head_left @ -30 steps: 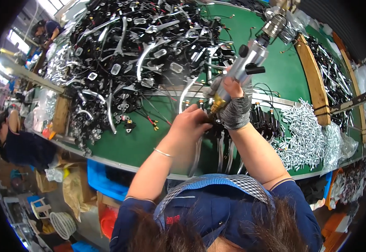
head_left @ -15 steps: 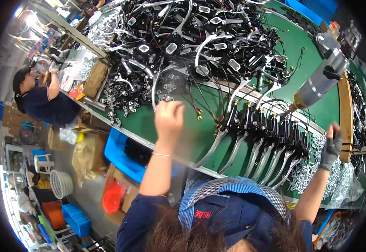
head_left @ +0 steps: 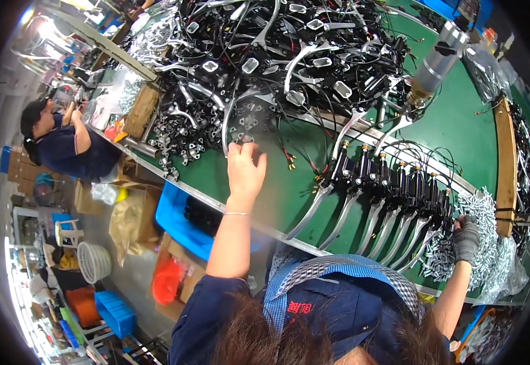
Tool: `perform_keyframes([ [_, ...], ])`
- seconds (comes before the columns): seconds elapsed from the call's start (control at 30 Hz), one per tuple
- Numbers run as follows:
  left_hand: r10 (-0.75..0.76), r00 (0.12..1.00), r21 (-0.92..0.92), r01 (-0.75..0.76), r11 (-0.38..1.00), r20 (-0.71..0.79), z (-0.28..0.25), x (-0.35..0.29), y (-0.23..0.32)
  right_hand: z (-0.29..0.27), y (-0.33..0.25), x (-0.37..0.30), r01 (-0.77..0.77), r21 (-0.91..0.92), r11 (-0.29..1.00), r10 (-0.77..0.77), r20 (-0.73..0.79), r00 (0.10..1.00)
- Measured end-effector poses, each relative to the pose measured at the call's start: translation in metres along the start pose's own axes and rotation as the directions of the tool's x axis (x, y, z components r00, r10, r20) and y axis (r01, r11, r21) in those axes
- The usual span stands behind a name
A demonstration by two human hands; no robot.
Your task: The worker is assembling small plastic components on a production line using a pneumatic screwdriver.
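My bare left hand [head_left: 245, 175] reaches over the bench beside the pile of small metal clamp brackets [head_left: 186, 134]. Its fingers are bent in a pinch; whatever is at the tips is too small to make out. My right hand [head_left: 466, 241], in a grey fingerless glove, dips into a heap of silver screws [head_left: 481, 213]. Those fingers are curled down and their tips are partly hidden among the screws. Between my hands stands a row of several brake levers [head_left: 374, 222] with black bodies, silver handles and thin cables.
A large heap of brake levers [head_left: 277, 55] covers the bench's far side. A power screwdriver [head_left: 435, 67] hangs at the far right. A wooden rail [head_left: 505, 164] borders the screws. At the left, a person [head_left: 64, 140] works along the bench; a blue bin [head_left: 176, 213] sits below its edge.
My right hand has dropped from beside the wooden rail onto the screws. The power screwdriver has swung up and away from the lever row. My left hand has barely moved.
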State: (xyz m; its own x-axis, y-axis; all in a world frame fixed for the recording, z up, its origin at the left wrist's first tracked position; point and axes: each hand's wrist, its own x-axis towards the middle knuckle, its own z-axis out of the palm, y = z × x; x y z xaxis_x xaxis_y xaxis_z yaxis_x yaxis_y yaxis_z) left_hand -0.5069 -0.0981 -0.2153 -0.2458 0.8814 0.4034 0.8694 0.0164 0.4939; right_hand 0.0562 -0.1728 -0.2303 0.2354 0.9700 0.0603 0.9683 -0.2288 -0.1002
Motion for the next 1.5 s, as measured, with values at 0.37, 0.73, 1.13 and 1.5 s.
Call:
perform_keyframes([
  [0.37, 0.249, 0.894, -0.226, -0.173, 0.959, 0.372, -0.02, -0.026, 0.031, -0.012, -0.006, 0.002, -0.213, 0.094, 0.973, 0.199, 0.142, 0.97],
  [0.73, -0.093, 0.979, -0.041, 0.102, 0.994, 0.184, -0.014, -0.051, 0.043, -0.004, 0.02, -0.004, -0.028, 0.144, 0.989, 0.044, -0.106, 0.993],
  [1.13, -0.002, 0.956, -0.079, 0.026, 0.997, 0.294, -0.013, -0.049, 0.023, -0.052, -0.043, 0.002, -0.013, -0.108, 0.994, 0.046, 0.305, 0.951],
  [1.5, 0.023, 0.965, -0.564, 0.134, 0.814, 0.262, -0.013, -0.056, 0.073, -0.044, -0.024, 0.015, 0.171, -0.192, 0.966, -0.072, 0.433, 0.898],
])
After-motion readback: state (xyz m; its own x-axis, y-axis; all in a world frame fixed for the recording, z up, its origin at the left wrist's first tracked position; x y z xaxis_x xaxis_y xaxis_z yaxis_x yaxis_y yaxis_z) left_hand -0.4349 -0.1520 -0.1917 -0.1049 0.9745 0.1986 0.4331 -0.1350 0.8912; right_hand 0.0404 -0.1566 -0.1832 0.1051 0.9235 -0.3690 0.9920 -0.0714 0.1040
